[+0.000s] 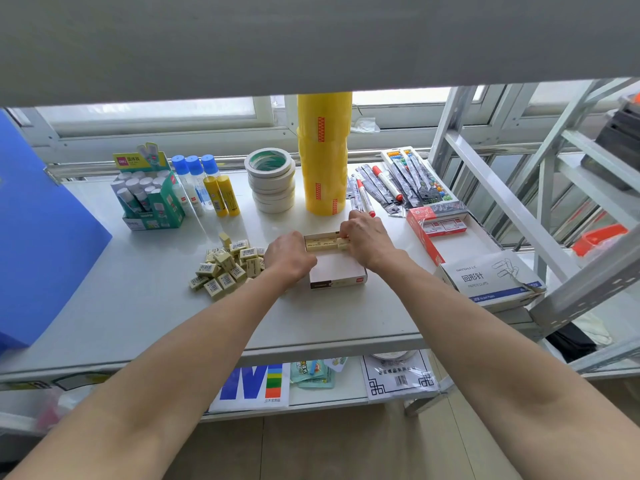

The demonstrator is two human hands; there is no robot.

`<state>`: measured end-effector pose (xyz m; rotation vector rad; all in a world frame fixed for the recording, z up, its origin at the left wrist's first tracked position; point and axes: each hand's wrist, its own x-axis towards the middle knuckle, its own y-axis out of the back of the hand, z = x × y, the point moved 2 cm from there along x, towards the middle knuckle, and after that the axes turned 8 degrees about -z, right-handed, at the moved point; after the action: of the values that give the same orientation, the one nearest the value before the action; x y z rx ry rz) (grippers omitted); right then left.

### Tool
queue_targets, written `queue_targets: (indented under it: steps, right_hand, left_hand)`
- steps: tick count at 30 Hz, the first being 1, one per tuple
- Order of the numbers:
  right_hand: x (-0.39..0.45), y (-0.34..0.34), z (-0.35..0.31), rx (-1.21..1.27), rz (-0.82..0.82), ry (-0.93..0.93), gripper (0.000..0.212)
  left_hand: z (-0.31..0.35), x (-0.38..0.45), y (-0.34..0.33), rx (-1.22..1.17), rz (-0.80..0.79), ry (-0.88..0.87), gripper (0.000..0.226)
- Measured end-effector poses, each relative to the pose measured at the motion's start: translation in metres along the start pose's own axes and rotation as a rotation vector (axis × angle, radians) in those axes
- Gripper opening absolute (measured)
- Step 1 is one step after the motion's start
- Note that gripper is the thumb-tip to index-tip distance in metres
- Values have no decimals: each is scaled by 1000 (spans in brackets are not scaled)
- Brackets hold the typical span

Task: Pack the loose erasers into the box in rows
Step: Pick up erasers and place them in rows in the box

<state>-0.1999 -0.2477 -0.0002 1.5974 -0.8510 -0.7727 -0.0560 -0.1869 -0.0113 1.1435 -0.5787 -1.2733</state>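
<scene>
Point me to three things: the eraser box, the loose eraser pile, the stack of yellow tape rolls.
eraser box [337,271]: head view, bare white floor of the box.
loose eraser pile [227,268]: head view, middle of the heap.
stack of yellow tape rolls [323,154]: head view, side of the stack.

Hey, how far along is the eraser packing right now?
Early days. Done: one row of erasers lies along the far end of the box; the rest of its floor is bare. In hand: the right hand pinches an eraser at that row's end, while the left hand rests at the box's left side. Left: the loose pile on the table.
</scene>
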Motion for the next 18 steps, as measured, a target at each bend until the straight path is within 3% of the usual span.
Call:
queue_targets:
  steps: [11, 18]
  right_hand:
    - [0, -10, 2, -42, 117, 15, 12]
    - [0, -15, -1, -68, 137, 15, 28]
  left_hand:
    - [-2, 1, -3, 45, 24, -32, 11]
    - [0, 0, -4, 69, 32, -39, 10]
